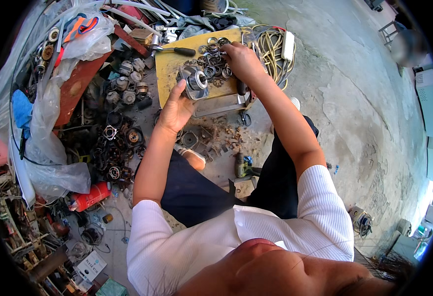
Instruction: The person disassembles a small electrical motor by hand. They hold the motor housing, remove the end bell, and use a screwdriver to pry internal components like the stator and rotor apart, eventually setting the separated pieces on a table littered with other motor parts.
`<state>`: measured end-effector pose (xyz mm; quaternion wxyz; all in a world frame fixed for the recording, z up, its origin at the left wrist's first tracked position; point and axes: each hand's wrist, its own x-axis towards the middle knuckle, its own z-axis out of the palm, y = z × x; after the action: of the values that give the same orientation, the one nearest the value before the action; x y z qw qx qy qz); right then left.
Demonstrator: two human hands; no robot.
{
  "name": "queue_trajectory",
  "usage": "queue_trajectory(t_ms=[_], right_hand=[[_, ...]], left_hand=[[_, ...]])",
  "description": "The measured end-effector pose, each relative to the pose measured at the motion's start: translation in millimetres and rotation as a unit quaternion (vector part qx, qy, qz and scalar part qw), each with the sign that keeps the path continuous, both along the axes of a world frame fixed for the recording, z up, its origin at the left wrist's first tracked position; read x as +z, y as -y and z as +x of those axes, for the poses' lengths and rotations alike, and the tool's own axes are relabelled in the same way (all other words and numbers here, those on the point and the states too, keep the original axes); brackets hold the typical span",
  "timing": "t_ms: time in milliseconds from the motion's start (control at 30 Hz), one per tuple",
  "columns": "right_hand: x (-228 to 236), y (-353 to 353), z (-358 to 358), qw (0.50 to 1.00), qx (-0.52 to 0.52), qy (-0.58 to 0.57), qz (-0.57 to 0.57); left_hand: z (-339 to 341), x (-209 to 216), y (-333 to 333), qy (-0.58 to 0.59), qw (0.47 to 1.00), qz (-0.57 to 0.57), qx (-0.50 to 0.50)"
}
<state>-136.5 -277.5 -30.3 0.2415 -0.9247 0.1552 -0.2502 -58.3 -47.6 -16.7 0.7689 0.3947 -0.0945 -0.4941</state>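
Note:
On a low stand with a yellow top, my left hand is closed around the near edge of a square metal motor part with a round silver centre and a short shaft. My right hand reaches to the far side of the top, its fingertips drawn together at a pile of dark metal bearing rings. What those fingertips pinch, if anything, is too small to tell. A black-handled hammer-like tool lies across the back left of the top.
A coiled yellowish cable with a white power strip lies right of the stand. Motor parts crowd the floor on the left, near plastic sheeting and a red cylinder. A green cordless drill stands between my legs; scissors lie below the stand.

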Motion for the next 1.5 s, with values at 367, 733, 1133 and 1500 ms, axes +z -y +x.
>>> queue_trajectory(t_ms=[367,733,1133,1500], right_hand=[[35,-22,-30,0.914,0.116,-0.024,0.388],[59,-57,-57,0.835,0.181,-0.128,0.503],[49,-66,-59,0.921,0.121,-0.034,0.368],[54,-76,-65,0.984,0.116,-0.023,0.133]], left_hand=[[-1,18,-7,0.067,0.997,-0.026,-0.017],[-8,21,-9,0.245,0.965,0.045,-0.083],[9,38,-32,0.394,0.901,0.136,-0.124],[-7,34,-20,0.591,0.777,0.177,-0.126]])
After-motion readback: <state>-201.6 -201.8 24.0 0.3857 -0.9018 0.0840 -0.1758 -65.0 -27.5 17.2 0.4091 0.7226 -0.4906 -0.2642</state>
